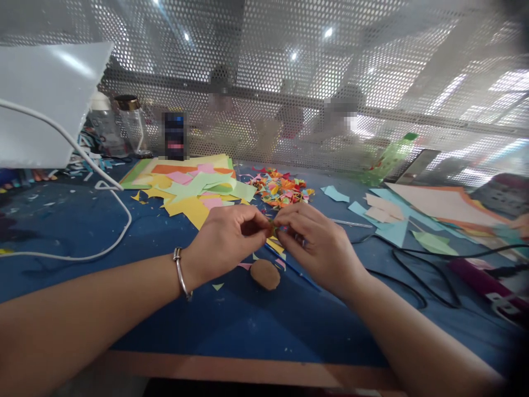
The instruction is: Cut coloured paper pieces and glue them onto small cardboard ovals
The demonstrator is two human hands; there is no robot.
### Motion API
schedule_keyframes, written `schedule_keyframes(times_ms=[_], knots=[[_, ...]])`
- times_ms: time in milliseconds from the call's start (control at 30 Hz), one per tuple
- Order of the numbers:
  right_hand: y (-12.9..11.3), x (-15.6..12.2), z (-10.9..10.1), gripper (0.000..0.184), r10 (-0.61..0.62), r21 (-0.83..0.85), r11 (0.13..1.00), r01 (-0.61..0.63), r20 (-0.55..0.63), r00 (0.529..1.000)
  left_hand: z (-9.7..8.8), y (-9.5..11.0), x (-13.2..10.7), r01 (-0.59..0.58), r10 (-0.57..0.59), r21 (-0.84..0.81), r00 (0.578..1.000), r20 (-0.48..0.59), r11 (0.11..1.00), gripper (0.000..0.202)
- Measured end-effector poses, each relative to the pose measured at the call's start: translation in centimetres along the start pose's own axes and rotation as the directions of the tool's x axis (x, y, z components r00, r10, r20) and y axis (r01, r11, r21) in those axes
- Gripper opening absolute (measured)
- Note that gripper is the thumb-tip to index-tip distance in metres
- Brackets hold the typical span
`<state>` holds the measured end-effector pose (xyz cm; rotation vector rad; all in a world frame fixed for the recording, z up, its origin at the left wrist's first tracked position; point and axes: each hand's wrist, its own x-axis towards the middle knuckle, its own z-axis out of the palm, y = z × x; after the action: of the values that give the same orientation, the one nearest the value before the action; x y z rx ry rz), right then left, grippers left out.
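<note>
Head view shows the left hand and the right hand meeting above the tabletop, thumb and fingers of each pinched together on a small greenish piece between them; its exact shape and material are too small to tell. Just on the near side lies a brown disc, with a thin blue stick slanting to its right. Work on the held piece looks unfinished, since both hands are on it and it is not set down. Preparation seems well along: a heap of small colourful scraps sits at the far centre. Plenty of stock appears left, with larger yellow paper at far left and pale sheets at far right. The disc's visible face looks bare, with nothing attached.
</note>
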<state>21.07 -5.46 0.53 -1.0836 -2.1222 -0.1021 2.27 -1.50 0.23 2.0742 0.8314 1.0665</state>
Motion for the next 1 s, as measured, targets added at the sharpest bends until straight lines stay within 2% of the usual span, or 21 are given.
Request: schedule_keyframes(times_ms=[300,533,833,1000], knots=[[0.7,-0.1,0.9,0.014,0.059,0.011,0.998,-0.062,0.190,0.980,-0.6,-0.4,0.0,-0.013,-0.009,0.181,0.993,0.120,0.983,0.012],[1.1,-0.1,1.6,0.015,0.075,0.043,0.995,-0.086,0.216,0.973,-1.2,-0.9,0.5,0.052,-0.095,0.241,0.981,0.169,0.969,0.017],[1.0,0.1,1.3,0.020,0.107,0.107,0.984,-0.144,0.294,0.950,-1.1,-0.5,0.4,0.007,-0.071,0.274,0.972,0.222,0.962,0.011],[0.8,0.2,1.4,0.020,0.108,0.105,0.983,-0.148,0.317,0.942,-1.8,0.5,0.8,-0.031,-0.102,0.337,0.922,0.372,0.941,0.012]])
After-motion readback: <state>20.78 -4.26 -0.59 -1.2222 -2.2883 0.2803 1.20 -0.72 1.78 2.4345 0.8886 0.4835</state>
